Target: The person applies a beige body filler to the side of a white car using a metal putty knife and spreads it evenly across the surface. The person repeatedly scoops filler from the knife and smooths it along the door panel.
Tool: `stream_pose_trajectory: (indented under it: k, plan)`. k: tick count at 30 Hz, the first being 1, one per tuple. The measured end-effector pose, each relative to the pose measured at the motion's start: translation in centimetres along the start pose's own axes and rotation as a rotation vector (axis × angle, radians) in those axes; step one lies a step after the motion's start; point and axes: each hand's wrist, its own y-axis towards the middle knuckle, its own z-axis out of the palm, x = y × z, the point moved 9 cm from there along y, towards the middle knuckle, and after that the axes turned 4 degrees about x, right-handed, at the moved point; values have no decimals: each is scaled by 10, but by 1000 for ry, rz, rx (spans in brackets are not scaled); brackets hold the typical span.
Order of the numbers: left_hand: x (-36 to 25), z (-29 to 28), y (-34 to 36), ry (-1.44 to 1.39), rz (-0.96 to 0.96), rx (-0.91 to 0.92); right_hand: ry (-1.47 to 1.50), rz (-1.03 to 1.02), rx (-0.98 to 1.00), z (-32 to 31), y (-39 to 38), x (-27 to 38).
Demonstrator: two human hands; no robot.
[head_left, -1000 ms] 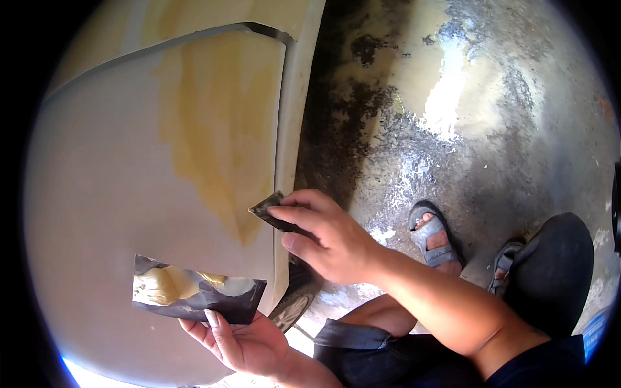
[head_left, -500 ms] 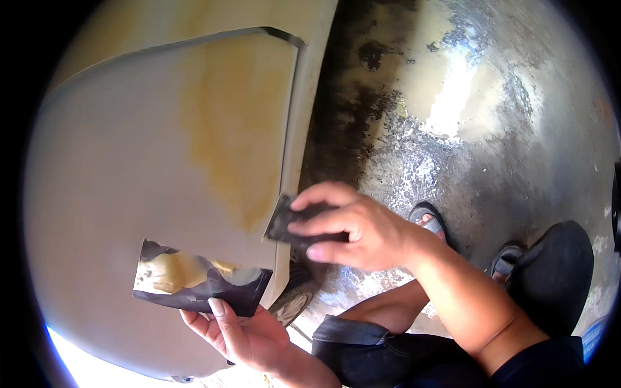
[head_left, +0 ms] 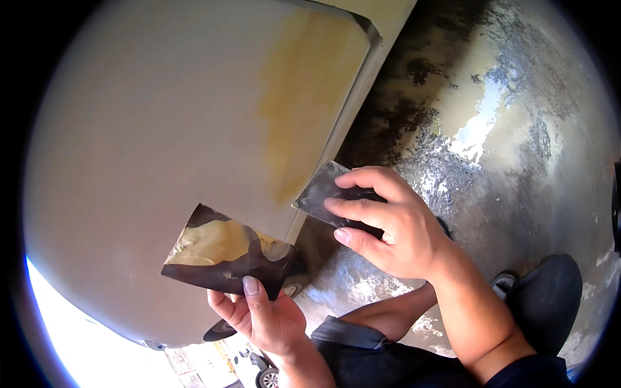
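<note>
Head view: your left grip (head_left: pixel 275 323) pinches dark board (head_left: pixel 249 268) by near edge, thumb on top, yellowish paste (head_left: pixel 210 244) across face; board held over pale car panel (head_left: pixel 155 129). Your right grip (head_left: pixel 404 223) pinches dark spreader (head_left: pixel 315 195) beside panel edge. Both look light, thin; spreader probably flexes, paste soft, slick. Hold clean edges.

What looks like a vehicle body-repair workshop. A large pale vehicle panel (head_left: pixel 162 129) fills the left, with a yellowish patch (head_left: pixel 310 84) spread near its edge. In front of it are a dark plate (head_left: pixel 249 268) smeared with cream-coloured paste (head_left: pixel 213 242) and a flat dark scraper (head_left: pixel 317 197). The hard floor (head_left: pixel 511 168) is worn and blotched. A white car (head_left: pixel 249 370) stands beyond, at the lower edge.
</note>
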Motion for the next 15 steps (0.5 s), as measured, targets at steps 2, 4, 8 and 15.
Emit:
stream_pose_trajectory:
  k: [2, 4, 8, 15]
  plan:
    - [0, -4, -3, -28, -13, -9, -13, -91, -42, 5, 2, 17]
    - [-2, -8, -7, -51, -27, -31, -35, -150, -9, 15, 2, 34]
    - [-7, -16, -17, -97, -32, -8, -60, -136, 78, 46, -3, 54]
    - [-35, -111, -36, 56, 222, -228, 20, -72, 464, 122, -20, 45]
